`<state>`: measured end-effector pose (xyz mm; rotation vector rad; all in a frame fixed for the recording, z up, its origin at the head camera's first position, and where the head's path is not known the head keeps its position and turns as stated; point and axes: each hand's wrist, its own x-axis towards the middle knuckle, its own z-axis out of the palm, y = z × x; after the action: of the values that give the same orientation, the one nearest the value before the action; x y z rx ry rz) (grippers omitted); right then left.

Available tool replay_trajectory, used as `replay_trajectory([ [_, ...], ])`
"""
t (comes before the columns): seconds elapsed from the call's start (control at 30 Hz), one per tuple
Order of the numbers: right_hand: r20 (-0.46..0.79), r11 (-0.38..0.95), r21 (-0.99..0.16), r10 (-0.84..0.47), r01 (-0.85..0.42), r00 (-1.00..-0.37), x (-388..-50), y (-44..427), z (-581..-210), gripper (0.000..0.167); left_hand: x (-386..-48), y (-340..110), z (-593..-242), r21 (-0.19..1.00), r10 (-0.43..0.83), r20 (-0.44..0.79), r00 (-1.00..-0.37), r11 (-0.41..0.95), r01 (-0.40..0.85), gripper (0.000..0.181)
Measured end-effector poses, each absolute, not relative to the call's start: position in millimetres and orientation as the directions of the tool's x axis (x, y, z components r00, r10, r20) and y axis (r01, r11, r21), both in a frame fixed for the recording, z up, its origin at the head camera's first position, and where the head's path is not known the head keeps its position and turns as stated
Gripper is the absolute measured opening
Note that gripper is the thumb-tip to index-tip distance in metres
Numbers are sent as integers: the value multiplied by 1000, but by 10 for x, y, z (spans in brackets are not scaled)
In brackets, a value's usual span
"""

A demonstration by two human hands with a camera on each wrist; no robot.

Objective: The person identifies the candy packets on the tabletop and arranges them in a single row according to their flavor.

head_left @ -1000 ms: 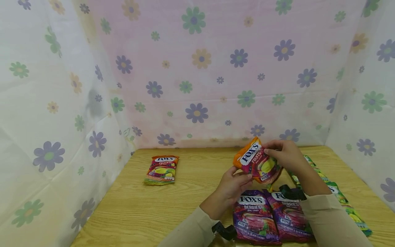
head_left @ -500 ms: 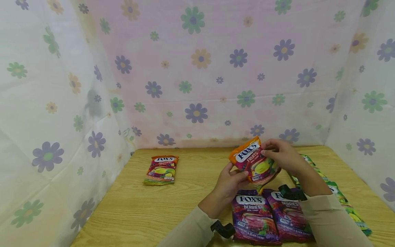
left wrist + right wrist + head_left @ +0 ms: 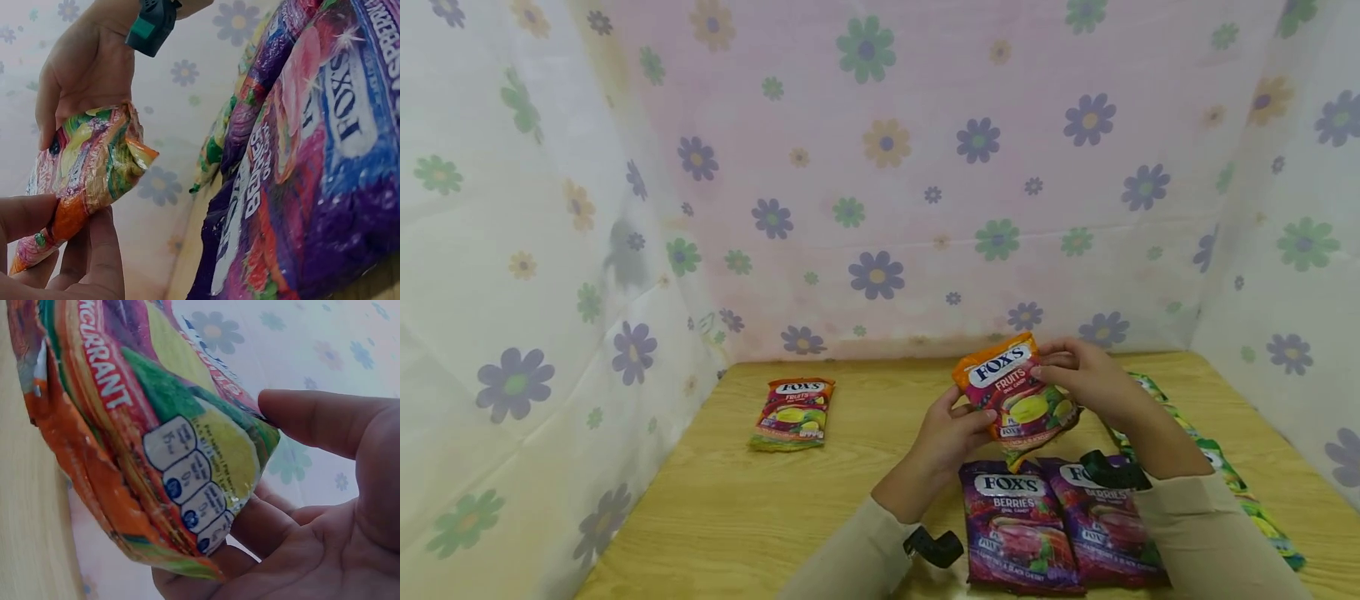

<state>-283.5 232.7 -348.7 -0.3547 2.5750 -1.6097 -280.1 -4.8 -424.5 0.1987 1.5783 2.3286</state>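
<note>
Turning clockwise and edging left since the earlier head frames, a Fruits candy packet (image 3: pixel 1021 392) is bringing its slanted label closer to level, the left hand (image 3: pixel 950 433) shifting left along with it. Both hands are gripping the packet above the table (image 3: pixel 722 508): the left is pinching its left edge and the right hand (image 3: pixel 1093 379) its right edge, fingers drawn in narrow on the wrapper. The packet is thus lying to the far right of the left hand and to the left of the right, its long axis leaning, orange top pointing far-left and foot near-right. That foot is showing right at the far edge of two purple Berries packets (image 3: pixel 1021 533), which are lying side by side; how high it is hanging is staying unclear. A second Fruits packet (image 3: pixel 792 417) is resting well apart at the left, the left hand being the nearer to it. Green packets (image 3: pixel 1228 471) are lying at the right, partly hidden behind the right arm.
</note>
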Motion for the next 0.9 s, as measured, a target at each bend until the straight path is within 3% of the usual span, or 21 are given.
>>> replay_trajectory([
  [0.13, 54, 395, -905, -266, -160, -963, -2835, 2328, -3499, 71, -2822, -85, -4189, 931, 338, -44, -940, -326, -161, 56],
  [0.6, 32, 359, -924, -274, -133, -961, -2885, 2249, -3570, 75, -2843, -308, -3976, 968, 368, 7, -930, -238, -86, 58],
  [0.9, 57, 346, -926, -268, -151, -962, -2915, 2129, -3571, 66, -2878, -499, -3867, 989, 358, 9, -934, -141, -45, 56],
])
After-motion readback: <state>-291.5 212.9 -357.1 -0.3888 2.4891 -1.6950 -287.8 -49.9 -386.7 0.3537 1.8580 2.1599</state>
